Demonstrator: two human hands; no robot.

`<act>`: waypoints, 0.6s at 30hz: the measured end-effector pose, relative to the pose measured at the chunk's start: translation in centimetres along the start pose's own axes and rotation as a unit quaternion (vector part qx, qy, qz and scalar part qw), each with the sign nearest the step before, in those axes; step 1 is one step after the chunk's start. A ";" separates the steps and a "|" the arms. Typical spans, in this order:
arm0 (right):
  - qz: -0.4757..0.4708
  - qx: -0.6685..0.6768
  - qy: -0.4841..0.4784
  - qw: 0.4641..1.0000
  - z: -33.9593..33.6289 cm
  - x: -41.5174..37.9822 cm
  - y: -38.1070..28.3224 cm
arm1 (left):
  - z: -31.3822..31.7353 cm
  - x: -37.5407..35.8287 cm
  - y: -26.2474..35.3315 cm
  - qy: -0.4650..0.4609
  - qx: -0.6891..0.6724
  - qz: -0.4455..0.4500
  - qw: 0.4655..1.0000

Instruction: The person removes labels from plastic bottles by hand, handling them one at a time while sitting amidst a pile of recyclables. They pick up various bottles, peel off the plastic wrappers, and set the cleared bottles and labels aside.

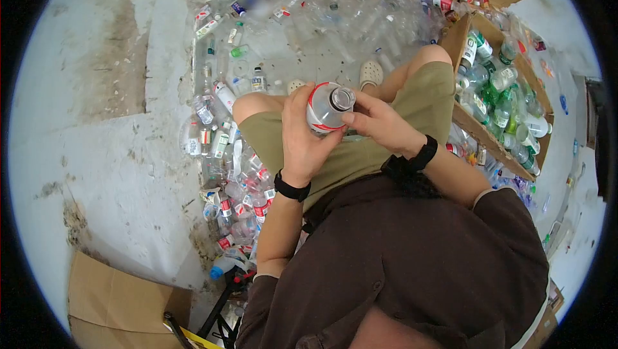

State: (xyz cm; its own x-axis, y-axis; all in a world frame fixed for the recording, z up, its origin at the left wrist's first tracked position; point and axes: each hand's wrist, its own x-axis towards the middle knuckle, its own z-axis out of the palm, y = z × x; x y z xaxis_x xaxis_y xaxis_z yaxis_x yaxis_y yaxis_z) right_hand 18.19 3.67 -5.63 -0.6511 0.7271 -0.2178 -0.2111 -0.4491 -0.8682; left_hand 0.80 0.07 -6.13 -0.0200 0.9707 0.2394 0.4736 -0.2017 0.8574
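Observation:
A clear plastic bottle [327, 115] with a red-edged label is held above my lap, its uncapped mouth tilted up toward the camera. My left hand [305, 131] wraps round the bottle's left side, thumb along its lower edge. On the right side, my right hand [381, 120] has its thumb against the bottle near the neck; its other fingers are partly hidden behind the bottle. Beyond my knees, a small bottle with a dark cap [259, 80] stands on the floor.
A cardboard box [458, 39] of mostly green and clear bottles stands at the right. Many clear bottles [360, 11] lie in a heap ahead, and more bottles [248, 204] are piled along the left. A flattened cardboard piece [116, 297] is at the lower left.

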 end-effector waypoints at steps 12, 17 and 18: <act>0.063 0.103 0.024 0.992 0.5 -0.2 0.4 | 0.0 -0.6 -1.8 -0.052 -0.074 -0.007 0.996; 0.082 0.184 0.011 0.979 0.8 -0.4 0.6 | -0.7 -0.3 -2.0 -0.080 -0.037 0.020 0.996; 0.084 0.184 0.012 0.979 0.9 -0.3 0.6 | -0.7 -0.3 -2.0 -0.081 -0.037 0.018 0.996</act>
State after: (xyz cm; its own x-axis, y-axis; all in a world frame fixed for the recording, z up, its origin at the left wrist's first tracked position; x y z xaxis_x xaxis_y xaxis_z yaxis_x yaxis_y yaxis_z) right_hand 17.60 2.66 -5.69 -0.6831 0.6372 -0.3569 -0.3544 -0.7165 -0.6008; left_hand -0.77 0.13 -7.57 0.1406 0.9697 0.1999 0.4050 -0.2406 0.8821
